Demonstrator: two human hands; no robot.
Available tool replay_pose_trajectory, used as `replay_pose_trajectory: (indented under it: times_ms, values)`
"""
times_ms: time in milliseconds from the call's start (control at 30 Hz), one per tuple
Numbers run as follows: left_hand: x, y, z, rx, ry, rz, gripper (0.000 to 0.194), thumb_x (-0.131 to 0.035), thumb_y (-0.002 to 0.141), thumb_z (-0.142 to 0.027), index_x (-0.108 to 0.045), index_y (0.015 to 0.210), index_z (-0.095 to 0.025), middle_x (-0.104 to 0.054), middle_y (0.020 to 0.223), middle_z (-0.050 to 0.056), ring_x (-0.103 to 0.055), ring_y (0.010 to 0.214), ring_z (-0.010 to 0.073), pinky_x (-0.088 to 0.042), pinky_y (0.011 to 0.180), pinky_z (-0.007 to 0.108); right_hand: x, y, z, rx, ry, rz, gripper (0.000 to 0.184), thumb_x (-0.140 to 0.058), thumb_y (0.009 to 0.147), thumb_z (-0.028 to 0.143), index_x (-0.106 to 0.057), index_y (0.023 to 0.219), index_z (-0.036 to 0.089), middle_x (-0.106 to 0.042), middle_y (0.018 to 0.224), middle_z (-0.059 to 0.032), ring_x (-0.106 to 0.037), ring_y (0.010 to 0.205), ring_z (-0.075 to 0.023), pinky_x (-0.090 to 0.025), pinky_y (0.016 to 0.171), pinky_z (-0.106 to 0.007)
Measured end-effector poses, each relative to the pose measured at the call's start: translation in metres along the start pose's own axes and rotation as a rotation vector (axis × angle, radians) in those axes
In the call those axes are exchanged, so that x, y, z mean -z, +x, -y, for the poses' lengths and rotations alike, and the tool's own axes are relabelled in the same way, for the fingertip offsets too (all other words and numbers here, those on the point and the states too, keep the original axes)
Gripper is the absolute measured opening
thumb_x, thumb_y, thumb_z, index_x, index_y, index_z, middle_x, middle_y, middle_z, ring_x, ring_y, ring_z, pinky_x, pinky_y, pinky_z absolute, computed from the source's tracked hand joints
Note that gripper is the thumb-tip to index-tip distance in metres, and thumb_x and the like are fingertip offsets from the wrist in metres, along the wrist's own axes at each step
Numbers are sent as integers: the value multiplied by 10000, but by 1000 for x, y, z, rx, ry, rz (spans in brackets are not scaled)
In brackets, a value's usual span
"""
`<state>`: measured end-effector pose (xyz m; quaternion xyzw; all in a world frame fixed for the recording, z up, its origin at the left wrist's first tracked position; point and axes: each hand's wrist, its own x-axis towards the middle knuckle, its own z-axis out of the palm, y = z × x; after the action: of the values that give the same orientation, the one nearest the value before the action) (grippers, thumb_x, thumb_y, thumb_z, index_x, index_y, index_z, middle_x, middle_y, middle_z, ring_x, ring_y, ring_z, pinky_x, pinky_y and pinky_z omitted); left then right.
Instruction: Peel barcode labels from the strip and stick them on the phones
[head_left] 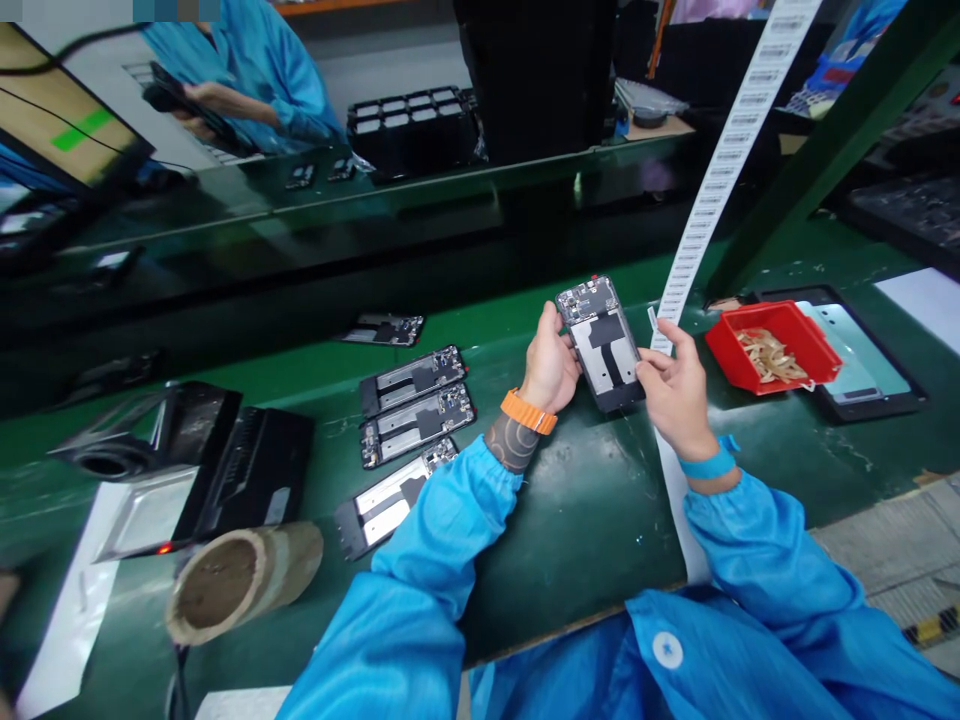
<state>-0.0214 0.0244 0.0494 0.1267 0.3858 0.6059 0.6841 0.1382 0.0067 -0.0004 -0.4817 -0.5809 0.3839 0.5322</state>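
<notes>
My left hand [551,362] is wrapped round the left edge of a smartphone with its back off [602,345], showing its circuit board and silver frame. It is tilted up over the bench. My right hand [679,390] is at the phone's lower right edge, its thumb against it. By the raised index fingertip is a small white label [652,318]; whether it sticks to the finger I cannot tell. A long strip of barcode labels [709,200] hangs down behind this hand. More opened phones [416,425] lie left of my left forearm, one partly hidden by the sleeve.
A red tray [724,350] of pale rubber-band-like pieces stands at right, beside a dark-framed panel [862,350]. At left are a cardboard tube [289,565] and a black device [255,470]. A slanted green post [832,150] rises at right. Across the bench a person in blue [277,70] handles a dark object.
</notes>
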Motion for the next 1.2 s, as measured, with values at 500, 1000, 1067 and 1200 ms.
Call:
replay_pose_trajectory:
  times_ms: [500, 1000, 1067, 1200]
  values:
    - [20, 15, -19, -149, 349, 50, 264, -534, 970, -416, -648, 918, -183, -654, 694, -7, -634, 604, 132, -521, 564, 225, 5, 4, 14, -121, 34, -92, 536, -652, 762, 289, -561, 1283, 207, -753, 915, -55, -712, 730, -192, -602, 693, -340]
    - [59, 48, -64, 41, 404, 49, 36, -610, 899, -142, -609, 870, -122, -626, 655, 24, -599, 434, 119, -434, 382, 186, 38, 4, 23, -45, -81, -152, 596, -835, 701, 452, -627, 1259, 413, -719, 1244, -155, -694, 1127, -407, -532, 987, -664]
    - [56, 77, -84, -78, 293, -164, 49, -554, 942, -133, -597, 965, -125, -657, 743, 49, -690, 579, 151, -547, 506, 222, 37, 0, 27, -16, -107, -152, 586, -794, 747, 517, -601, 1295, 444, -717, 1222, -139, -689, 1111, -418, -539, 962, -681]
    - [51, 150, -136, -242, 269, -390, 216, -446, 1025, -152, -550, 1213, -125, -671, 981, 79, -709, 798, 128, -601, 701, 245, 32, -7, 24, 23, -215, -85, 599, -683, 824, 580, -566, 1360, 341, -727, 1133, -133, -711, 1026, -387, -554, 959, -653]
